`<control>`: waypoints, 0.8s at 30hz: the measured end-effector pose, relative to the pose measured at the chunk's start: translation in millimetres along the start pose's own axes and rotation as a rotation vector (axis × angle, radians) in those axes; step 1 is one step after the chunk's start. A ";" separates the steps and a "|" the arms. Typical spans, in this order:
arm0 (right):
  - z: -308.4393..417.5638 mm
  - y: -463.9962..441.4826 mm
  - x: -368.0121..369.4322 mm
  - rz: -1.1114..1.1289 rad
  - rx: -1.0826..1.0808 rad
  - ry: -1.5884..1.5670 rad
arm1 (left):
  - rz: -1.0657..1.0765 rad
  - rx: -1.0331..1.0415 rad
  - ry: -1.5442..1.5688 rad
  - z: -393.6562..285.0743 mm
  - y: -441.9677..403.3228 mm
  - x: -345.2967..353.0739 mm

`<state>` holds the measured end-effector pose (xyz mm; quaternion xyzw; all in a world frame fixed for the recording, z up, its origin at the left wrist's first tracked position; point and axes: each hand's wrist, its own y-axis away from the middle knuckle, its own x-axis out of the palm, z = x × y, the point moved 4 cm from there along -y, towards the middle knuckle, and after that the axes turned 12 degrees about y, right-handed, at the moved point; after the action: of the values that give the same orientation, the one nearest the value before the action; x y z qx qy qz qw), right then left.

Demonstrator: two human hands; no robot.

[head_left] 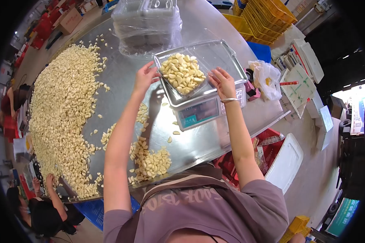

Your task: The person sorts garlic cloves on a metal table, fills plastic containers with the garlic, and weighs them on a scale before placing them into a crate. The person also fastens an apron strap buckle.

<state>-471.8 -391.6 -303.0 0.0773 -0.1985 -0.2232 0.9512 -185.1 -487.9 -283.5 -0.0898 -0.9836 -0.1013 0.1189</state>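
A clear plastic box (205,73) filled with peeled garlic cloves (183,73) rests on the metal pan (227,56) of a digital scale (198,112). At the box's left side is my left hand (146,77), its fingers apart and pointing at the pan's rim; whether they touch it I cannot tell. My right hand (223,83), with a bangle on the wrist, hovers over the pan to the right of the cloves, fingers spread and holding nothing. Loose cloves (152,162) lie on the metal table (121,81) nearest my body.
A large heap of garlic cloves (65,117) covers the table's left side. Wrapped stacks of clear boxes (148,28) stand at the back. To the right are a plastic bag (267,79), yellow crates (267,18) and a red basket (271,150). Another person (44,210) works at lower left.
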 end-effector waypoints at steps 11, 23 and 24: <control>0.7 90.5 -78.6 -0.152 -0.016 0.094 | 0.046 0.647 -0.863 -34.6 58.2 36.2; -4.8 112.9 -81.9 -0.129 0.003 0.006 | 0.157 0.444 -1.497 -34.1 -5.0 111.7; -6.2 114.2 -83.0 -0.128 0.007 0.013 | 0.173 0.432 -1.483 -33.5 -7.1 112.2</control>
<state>-492.5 -252.0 -310.2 0.0946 -0.1879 -0.2826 0.9359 -286.5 -484.9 -224.6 -0.1851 -0.7936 0.1891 -0.5478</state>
